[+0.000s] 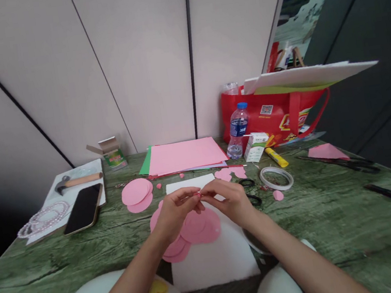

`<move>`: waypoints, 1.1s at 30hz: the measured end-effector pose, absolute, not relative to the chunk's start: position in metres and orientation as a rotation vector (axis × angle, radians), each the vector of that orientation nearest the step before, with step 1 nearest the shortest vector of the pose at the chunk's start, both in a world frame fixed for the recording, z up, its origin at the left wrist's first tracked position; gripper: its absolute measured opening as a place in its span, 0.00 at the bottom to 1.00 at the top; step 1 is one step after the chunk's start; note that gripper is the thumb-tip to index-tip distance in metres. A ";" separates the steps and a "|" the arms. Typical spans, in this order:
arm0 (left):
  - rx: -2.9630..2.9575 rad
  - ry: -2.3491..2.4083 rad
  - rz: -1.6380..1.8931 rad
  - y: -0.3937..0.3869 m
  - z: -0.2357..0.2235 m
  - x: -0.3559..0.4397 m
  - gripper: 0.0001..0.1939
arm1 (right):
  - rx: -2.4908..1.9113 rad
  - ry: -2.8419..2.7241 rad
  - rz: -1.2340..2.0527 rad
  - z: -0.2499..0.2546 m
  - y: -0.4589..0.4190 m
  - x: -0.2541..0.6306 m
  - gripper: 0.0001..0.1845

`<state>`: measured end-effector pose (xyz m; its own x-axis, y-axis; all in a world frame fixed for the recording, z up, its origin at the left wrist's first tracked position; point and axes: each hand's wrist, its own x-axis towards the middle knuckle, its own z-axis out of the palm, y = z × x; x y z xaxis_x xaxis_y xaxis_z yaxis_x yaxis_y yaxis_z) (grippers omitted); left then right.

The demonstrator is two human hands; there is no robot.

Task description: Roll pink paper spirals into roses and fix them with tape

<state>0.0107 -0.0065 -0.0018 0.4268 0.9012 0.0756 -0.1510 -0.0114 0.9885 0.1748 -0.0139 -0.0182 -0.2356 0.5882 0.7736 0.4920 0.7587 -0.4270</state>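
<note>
My left hand (178,207) and my right hand (230,197) meet in the middle, fingertips pinched together. Between them is a tiny pinkish-red piece (199,195), too small to tell its kind. Below the hands, overlapping pink paper circles (202,226) lie on a white sheet (216,263), partly covered by the left hand. To the left sits a small stack of pink circles (137,193). Close to the right hand are black scissors handles (254,200), a roll of white tape (276,178) and pink paper scraps (231,174).
Pink sheets (187,155) lie at the back. A red bag (272,120), water bottle (237,130), small carton (255,147) and yellow glue stick (277,158) stand or lie back right. At left are a hammer (79,181), phone (84,208) and bead strands (46,217).
</note>
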 end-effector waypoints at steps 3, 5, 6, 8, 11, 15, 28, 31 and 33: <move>1.276 0.766 0.995 -0.006 -0.004 0.012 0.10 | -0.812 -1.895 0.164 -0.021 -0.011 0.173 0.05; 1.273 0.768 0.999 -0.006 -0.005 0.013 0.09 | -0.799 -1.912 0.167 -0.023 -0.009 0.173 0.07; 1.272 0.767 1.001 -0.005 -0.005 0.013 0.09 | -0.793 -1.920 0.167 -0.024 -0.009 0.173 0.07; 1.271 0.763 1.003 -0.005 -0.005 0.013 0.09 | -0.785 -1.932 0.168 -0.025 -0.008 0.174 0.09; 1.276 0.777 1.007 -0.005 -0.007 0.012 0.10 | -0.799 -1.934 0.178 -0.027 -0.008 0.174 0.10; 1.274 0.814 1.029 -0.005 -0.010 0.011 0.09 | -0.829 -1.969 0.198 -0.027 -0.008 0.173 0.13; 1.243 0.811 1.052 -0.005 -0.010 0.011 0.12 | -0.853 -1.949 0.214 -0.027 -0.009 0.169 0.12; 1.252 0.835 1.039 -0.005 -0.009 0.010 0.13 | -0.879 -1.943 0.183 -0.029 -0.008 0.171 0.12; 1.271 0.853 1.027 -0.005 -0.008 0.010 0.12 | -0.890 -1.944 0.175 -0.030 -0.007 0.172 0.12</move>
<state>0.0101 -0.0050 -0.0080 0.3343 0.9415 0.0420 -0.1318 0.0027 0.9913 0.1718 -0.0070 -0.0296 -0.2776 0.6486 0.7087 0.5116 0.7242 -0.4624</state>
